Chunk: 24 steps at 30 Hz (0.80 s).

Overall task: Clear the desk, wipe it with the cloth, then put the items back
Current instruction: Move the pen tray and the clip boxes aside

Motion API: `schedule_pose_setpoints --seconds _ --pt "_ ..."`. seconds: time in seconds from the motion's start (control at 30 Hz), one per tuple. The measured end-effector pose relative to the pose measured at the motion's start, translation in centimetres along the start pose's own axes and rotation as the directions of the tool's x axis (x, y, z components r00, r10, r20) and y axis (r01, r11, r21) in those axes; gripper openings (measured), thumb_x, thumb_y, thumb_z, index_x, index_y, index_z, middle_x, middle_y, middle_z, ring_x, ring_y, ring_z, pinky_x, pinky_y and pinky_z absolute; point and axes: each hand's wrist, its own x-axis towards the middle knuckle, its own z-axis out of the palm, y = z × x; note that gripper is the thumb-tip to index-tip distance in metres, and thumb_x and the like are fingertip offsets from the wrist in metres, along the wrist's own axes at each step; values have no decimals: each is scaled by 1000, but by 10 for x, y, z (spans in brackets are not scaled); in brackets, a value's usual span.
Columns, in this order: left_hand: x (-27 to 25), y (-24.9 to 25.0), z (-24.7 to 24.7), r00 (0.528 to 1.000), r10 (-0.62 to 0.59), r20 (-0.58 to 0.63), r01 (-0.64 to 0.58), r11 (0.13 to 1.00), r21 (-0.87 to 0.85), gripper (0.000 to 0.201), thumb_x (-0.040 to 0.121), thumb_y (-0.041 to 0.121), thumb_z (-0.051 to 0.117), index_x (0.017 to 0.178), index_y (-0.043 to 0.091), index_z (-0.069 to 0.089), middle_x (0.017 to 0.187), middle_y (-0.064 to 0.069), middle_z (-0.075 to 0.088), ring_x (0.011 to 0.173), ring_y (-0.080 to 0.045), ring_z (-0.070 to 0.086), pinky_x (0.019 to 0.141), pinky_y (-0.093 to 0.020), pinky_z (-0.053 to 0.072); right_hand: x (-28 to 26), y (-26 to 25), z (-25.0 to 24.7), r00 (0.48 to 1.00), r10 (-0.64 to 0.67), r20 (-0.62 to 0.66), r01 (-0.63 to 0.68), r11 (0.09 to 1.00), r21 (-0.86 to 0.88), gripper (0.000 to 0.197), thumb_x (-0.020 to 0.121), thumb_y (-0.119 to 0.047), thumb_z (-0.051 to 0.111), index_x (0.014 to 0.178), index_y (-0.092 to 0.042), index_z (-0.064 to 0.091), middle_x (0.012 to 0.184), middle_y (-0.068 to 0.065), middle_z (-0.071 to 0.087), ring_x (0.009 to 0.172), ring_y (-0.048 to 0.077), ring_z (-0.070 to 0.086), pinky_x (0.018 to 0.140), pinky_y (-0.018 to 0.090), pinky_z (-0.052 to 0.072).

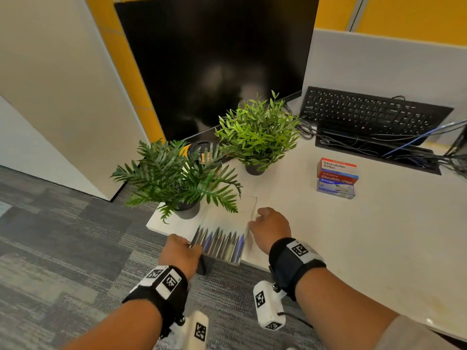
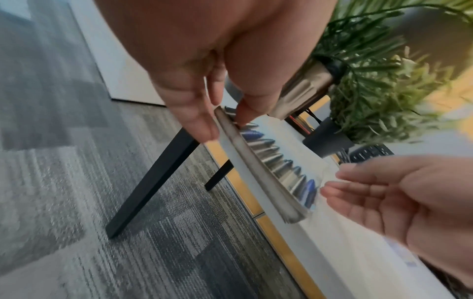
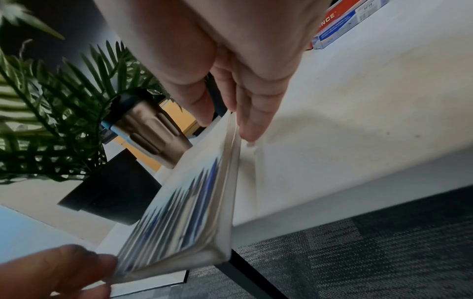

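**Both hands on the pen tray at the worktop corner**

My left hand (image 1: 180, 253) pinches the near left corner of the clear pen tray (image 1: 227, 231), thumb and fingers (image 2: 202, 125) clamped on its rim. My right hand (image 1: 270, 228) takes the tray's right wall, thumb inside and fingers (image 3: 252, 123) flat against the outside. I judge two hands are used because the tray is shallow and the pens (image 1: 219, 242) lie loose in a row; a level hold keeps them from rolling.

The tray sits at the corner of the worktop (image 1: 353, 236), its near end at or just past the edge. I cannot tell whether it is lifted.

Just behind the tray stands the fern pot (image 1: 187, 210), fronds overhanging it. Farther behind, the leafy plant (image 1: 257, 132) and a bronze tumbler (image 3: 153, 131). Well to the tray's right, stacked clip boxes (image 1: 337, 178). No cloth in view, so I judge this is a clearing or putting-back step.
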Motion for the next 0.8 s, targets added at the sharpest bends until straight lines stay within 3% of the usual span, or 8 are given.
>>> schedule_pose_setpoints --seconds 0.1,0.2,0.27,0.33,0.47,0.6,0.67,0.8 --pt "-23 12 -11 969 236 -71 -208 939 274 28 81 20 67 101 13 50 100 -6 53 82 -22 52 70 -29 42 -4 0 -13 1000 -17 -16 18 999 28 39 87 -23 60 125 -17 59 128 4 61 114 23 59 93 21 42" --pt "-52 34 -11 895 442 56 -426 813 397 13 86 21 61 89 17 49 92 0 53 74 -18 51 60 -26 39 -5 0 -32 999 -33 -34 36 993 108 30 81 -23 64 110 -20 66 115 4 67 100 23 65 93 37 54" --pt "-72 56 3 812 534 236 -582 706 403 10 88 22 57 83 19 49 82 4 55 71 -16 54 57 -22 37 -2 3 -52 997 -40 -62 49 989 138 24 78 -25 65 103 -23 66 108 4 70 97 23 67 90 40 56" --pt "-89 86 23 697 614 371 -717 581 386 7 88 26 55 88 21 50 81 7 52 73 -15 52 63 -24 38 4 9 -77 994 -40 -102 55 987 148 22 75 -27 65 97 -26 67 102 3 71 95 23 67 89 41 56" --pt "-99 155 70 573 679 459 -818 447 361 17 89 28 52 102 17 53 90 4 52 78 -14 45 67 -25 35 24 25 -130 987 -12 -159 37 987 158 18 76 -25 67 94 -28 65 101 0 69 93 21 66 87 40 57" --pt "-85 223 118 588 675 445 -808 475 347 18 85 29 55 100 18 55 97 -3 63 85 -23 55 70 -29 43 51 40 -183 976 -16 -216 42 992 117 20 81 -18 66 100 -24 66 109 4 68 97 25 65 91 40 55" --pt "-75 250 142 604 659 448 -797 488 356 20 85 29 56 102 18 56 100 -5 66 91 -26 59 76 -32 48 69 49 -207 972 -25 -233 40 997 61 24 84 -15 62 107 -19 67 115 5 66 99 23 63 91 33 53" --pt "-55 294 186 648 608 458 -761 510 401 27 87 28 59 111 17 55 108 -4 67 100 -27 61 79 -28 43 106 65 -244 974 -56 -218 46 998 -49 28 90 -12 56 117 -16 61 119 6 63 95 18 57 81 20 43"
